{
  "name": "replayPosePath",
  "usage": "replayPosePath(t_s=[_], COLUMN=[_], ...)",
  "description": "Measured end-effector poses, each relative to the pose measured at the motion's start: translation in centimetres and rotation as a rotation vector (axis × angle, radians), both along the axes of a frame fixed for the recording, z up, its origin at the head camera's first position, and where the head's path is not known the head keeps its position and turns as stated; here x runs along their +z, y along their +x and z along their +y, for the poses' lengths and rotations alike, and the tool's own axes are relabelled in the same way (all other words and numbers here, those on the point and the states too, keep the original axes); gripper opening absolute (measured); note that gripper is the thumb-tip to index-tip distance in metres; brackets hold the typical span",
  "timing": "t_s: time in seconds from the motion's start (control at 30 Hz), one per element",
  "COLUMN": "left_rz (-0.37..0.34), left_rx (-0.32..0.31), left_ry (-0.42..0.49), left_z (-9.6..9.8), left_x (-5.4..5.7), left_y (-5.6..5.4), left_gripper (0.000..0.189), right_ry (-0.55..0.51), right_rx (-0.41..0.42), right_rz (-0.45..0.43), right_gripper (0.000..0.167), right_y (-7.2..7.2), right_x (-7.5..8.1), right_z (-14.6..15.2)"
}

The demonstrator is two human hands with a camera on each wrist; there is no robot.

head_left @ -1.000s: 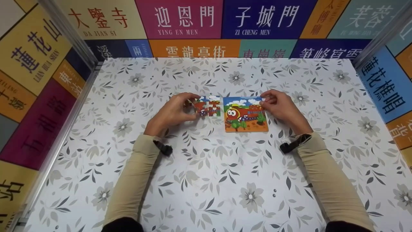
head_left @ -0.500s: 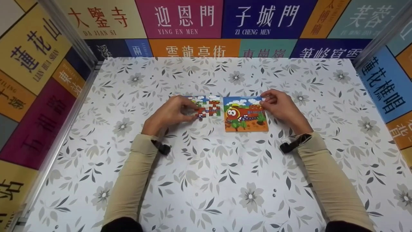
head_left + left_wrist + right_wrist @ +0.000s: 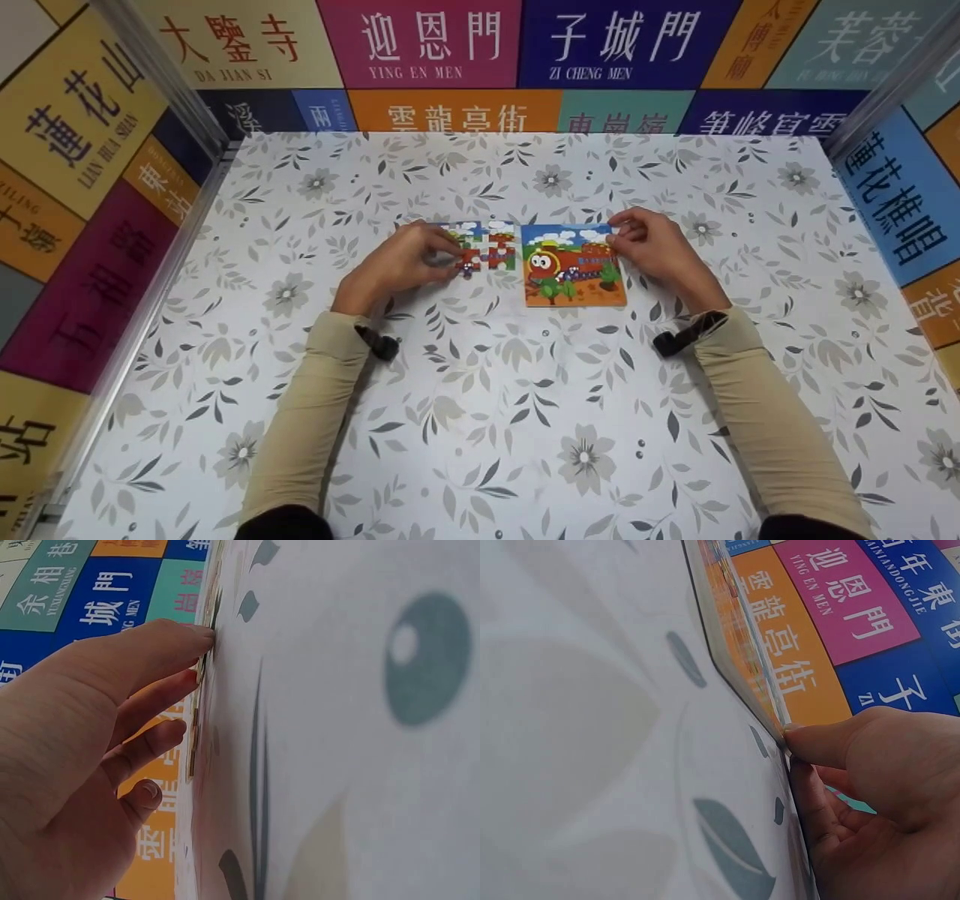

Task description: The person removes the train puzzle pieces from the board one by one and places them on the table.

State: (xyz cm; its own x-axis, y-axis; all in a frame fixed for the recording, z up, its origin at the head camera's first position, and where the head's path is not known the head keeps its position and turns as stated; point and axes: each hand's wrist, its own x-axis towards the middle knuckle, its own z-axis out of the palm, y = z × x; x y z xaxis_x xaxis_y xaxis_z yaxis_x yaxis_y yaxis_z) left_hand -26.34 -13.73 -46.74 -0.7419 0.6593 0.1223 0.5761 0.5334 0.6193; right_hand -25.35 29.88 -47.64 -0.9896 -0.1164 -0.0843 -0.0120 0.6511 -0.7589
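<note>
Several joined jigsaw puzzle pieces (image 3: pixel 498 251) lie flat left of the table's middle, with a red train and clouds on them. My left hand (image 3: pixel 394 262) is at their left side; thumb and fingers bend around a left-hand piece and cover part of it. In the left wrist view the thumb tip of the left hand (image 3: pixel 97 712) meets the thin edge of the pieces, and the other fingers curve loosely. Just right of them lies a square train picture board (image 3: pixel 574 270). My right hand (image 3: pixel 652 251) pinches its upper right edge; the right wrist view shows the thumb of the right hand (image 3: pixel 885 787) on the board's corner.
The white table (image 3: pixel 480 420) has a grey leaf and flower pattern. Panels (image 3: pixel 435 45) with large characters stand along its back and sides. A narrow gap separates the joined pieces from the board.
My left hand has moved slightly left and lower. The gap seen earlier between its piece and the neighbouring pieces has closed. The right hand and the board have stayed put.
</note>
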Motion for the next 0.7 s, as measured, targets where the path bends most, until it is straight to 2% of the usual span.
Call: replayPosePath(t_s=[0.13, 0.4, 0.57, 0.7], left_rz=[-0.002, -0.08, -0.082, -0.069], left_rx=[0.005, 0.042, 0.058, 0.032], left_ry=[0.006, 0.056, 0.032, 0.039], left_z=[-0.1, 0.1, 0.9, 2.1], left_x=[0.0, 0.2, 0.3, 0.3], left_y=[0.0, 0.1, 0.2, 0.2], left_gripper=[0.027, 0.04, 0.038, 0.034], right_ry=[-0.002, 0.011, 0.005, -0.001], right_rx=[-0.003, -0.004, -0.004, -0.01], right_rz=[0.0, -0.019, -0.03, -0.039], right_gripper=[0.035, 0.036, 0.037, 0.037], right_y=[0.0, -0.2, -0.2, -0.2], right_x=[0.0, 0.0, 0.0, 0.1], right_z=[-0.1, -0.1, 0.0, 0.0])
